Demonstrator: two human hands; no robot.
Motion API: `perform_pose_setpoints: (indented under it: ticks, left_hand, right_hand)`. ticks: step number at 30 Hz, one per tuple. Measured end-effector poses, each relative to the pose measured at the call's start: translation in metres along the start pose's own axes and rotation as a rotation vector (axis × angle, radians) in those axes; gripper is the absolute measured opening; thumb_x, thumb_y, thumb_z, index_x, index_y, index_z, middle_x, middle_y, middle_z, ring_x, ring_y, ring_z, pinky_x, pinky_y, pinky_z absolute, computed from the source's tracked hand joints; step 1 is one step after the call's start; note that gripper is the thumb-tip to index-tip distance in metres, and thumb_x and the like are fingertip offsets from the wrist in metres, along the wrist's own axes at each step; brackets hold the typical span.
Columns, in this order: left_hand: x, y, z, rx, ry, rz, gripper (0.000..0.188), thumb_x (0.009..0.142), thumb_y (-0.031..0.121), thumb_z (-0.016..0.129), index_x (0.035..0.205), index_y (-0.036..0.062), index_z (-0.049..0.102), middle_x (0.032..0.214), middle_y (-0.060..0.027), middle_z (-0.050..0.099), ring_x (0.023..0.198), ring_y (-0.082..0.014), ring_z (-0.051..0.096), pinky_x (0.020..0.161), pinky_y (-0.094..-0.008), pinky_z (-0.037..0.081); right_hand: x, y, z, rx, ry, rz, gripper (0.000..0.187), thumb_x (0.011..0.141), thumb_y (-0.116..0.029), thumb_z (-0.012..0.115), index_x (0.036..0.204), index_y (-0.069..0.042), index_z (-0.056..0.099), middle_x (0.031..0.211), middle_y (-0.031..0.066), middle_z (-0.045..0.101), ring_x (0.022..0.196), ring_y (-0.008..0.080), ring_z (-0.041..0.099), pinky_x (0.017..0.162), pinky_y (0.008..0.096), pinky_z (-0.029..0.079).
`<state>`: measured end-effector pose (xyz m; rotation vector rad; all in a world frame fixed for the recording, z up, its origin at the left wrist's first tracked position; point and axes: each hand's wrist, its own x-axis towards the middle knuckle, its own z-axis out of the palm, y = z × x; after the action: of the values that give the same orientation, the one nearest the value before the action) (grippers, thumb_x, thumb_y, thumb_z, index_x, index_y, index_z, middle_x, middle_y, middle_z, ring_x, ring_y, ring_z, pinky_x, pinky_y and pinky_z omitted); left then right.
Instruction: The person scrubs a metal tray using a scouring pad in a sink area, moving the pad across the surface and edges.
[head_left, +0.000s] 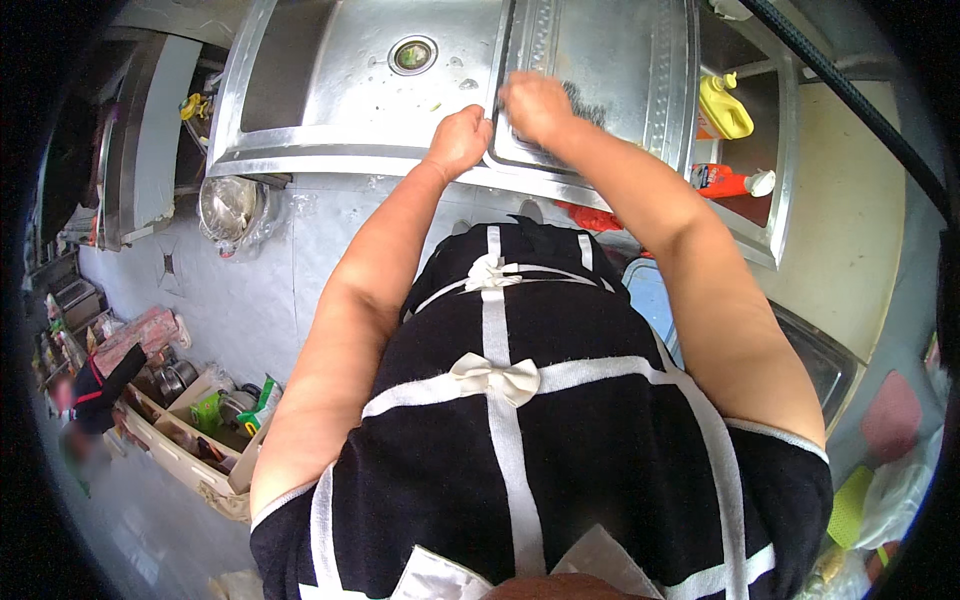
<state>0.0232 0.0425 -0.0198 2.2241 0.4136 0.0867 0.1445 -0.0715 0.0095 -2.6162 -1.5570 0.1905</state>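
Observation:
A stainless-steel sink (335, 130) lies in front of me, with a round drain (413, 56) in its left basin. At the divider's near end, my left hand (462, 140) is closed, its fingers curled in; what they hold, if anything, is hidden. Just across the divider, over the near left corner of the ridged steel drainboard (620, 60), is my right hand (537, 105). Its fingers are curled and slightly blurred, and their contents cannot be made out. Beside that hand, a dark, bristly-looking patch (583, 103) shows on the steel.
At the right stand a yellow bottle (728, 107) and a red bottle with white cap (733, 182). A black hose (850, 90) crosses the upper right. Below the sink's left edge hangs a plastic-wrapped bundle (232, 212). A divided box of goods (185, 435) sits lower left.

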Motion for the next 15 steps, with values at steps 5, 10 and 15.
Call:
perform_pose_setpoints:
  ticks: [5,10,15]
  left_hand:
    - [-0.003,0.011,-0.006,0.023,-0.068,-0.053,0.024,0.080,0.021,0.049,0.082,-0.0016,0.056,0.080,-0.0264,0.061,0.081,-0.0429,0.059,0.076,-0.0478,0.046]
    - [-0.001,0.011,-0.006,0.015,-0.074,-0.057,0.024,0.080,0.021,0.049,0.083,-0.0017,0.056,0.080,-0.0255,0.061,0.081,-0.0417,0.059,0.075,-0.0467,0.046]
    - [0.002,0.000,-0.003,-0.010,-0.106,-0.079,0.027,0.083,0.020,0.051,0.097,-0.0019,0.057,0.086,-0.0244,0.061,0.085,-0.0376,0.060,0.077,-0.0419,0.046]
  right_hand:
    - [0.007,-0.002,-0.010,0.090,-0.027,0.202,0.014,0.078,-0.016,0.059,0.086,-0.012,0.070,0.098,0.0121,0.062,0.098,0.0285,0.059,0.080,0.0430,0.048]
    - [0.017,0.001,-0.003,0.000,0.076,0.223,0.017,0.077,-0.015,0.058,0.088,-0.010,0.070,0.097,0.0114,0.064,0.093,0.0283,0.061,0.076,0.0432,0.050]
    - [-0.038,-0.023,-0.003,0.147,-0.120,-0.132,0.017,0.076,-0.010,0.057,0.089,-0.009,0.069,0.096,0.0128,0.062,0.093,0.0289,0.061,0.078,0.0444,0.049]
